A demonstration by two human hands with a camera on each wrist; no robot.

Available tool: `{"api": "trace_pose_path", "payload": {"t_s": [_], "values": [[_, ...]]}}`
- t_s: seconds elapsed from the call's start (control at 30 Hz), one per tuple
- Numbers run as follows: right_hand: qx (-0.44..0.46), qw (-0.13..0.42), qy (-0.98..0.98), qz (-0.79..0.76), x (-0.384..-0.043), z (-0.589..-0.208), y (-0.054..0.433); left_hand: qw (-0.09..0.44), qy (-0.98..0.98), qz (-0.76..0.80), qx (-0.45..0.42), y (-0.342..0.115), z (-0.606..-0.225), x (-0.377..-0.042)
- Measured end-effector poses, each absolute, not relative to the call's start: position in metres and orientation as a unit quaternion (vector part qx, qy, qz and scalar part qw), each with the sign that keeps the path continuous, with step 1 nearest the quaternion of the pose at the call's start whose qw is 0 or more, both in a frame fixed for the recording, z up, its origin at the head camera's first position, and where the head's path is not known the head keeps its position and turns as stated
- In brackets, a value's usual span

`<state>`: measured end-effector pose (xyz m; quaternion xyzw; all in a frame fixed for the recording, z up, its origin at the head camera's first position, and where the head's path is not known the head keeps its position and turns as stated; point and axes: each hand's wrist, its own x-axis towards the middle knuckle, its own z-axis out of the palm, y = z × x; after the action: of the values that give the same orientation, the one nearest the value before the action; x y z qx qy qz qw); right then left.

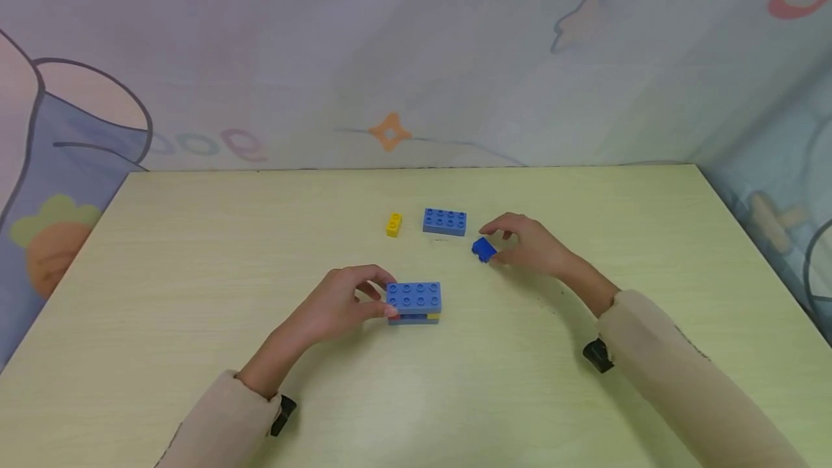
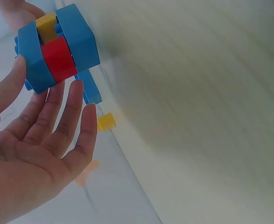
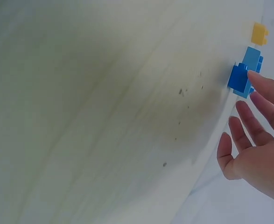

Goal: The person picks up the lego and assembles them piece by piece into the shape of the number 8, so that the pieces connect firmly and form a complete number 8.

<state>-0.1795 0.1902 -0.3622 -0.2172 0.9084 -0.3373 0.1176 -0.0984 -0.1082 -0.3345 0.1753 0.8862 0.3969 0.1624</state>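
My left hand (image 1: 341, 303) holds a stack of toy building bricks (image 1: 413, 297) by its left end, thumb in front and fingers behind. In the left wrist view, a red brick (image 2: 59, 59) and a yellow brick (image 2: 46, 28) sit between two blue eight-stud bricks. Over on the right, the thumb of my right hand (image 1: 529, 243) touches a small dark blue brick (image 1: 484, 249), which lies askew. The other fingers are spread and stand apart from this brick (image 3: 239, 78).
Behind the hands, a loose blue eight-stud brick (image 1: 445, 222) lies on the table (image 1: 227, 237), with a small yellow brick (image 1: 393, 225) to its left. A printed cloth (image 1: 455, 56) hangs along the table's far edge.
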Motion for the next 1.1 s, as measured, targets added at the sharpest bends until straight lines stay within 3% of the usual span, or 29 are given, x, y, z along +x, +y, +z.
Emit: {"api": "trace_pose_path", "payload": {"t_s": [0.6,1.1], "values": [[-0.240,0.110,0.912,-0.315,-0.174,-0.363,0.183,0.165,0.886,0.395,0.176,-0.107,-0.335,-0.100],[-0.304,0.138,0.853,-0.401,-0.137,-0.335,0.153,0.164,0.887,0.394,0.180,-0.106,-0.336,-0.101]]}}
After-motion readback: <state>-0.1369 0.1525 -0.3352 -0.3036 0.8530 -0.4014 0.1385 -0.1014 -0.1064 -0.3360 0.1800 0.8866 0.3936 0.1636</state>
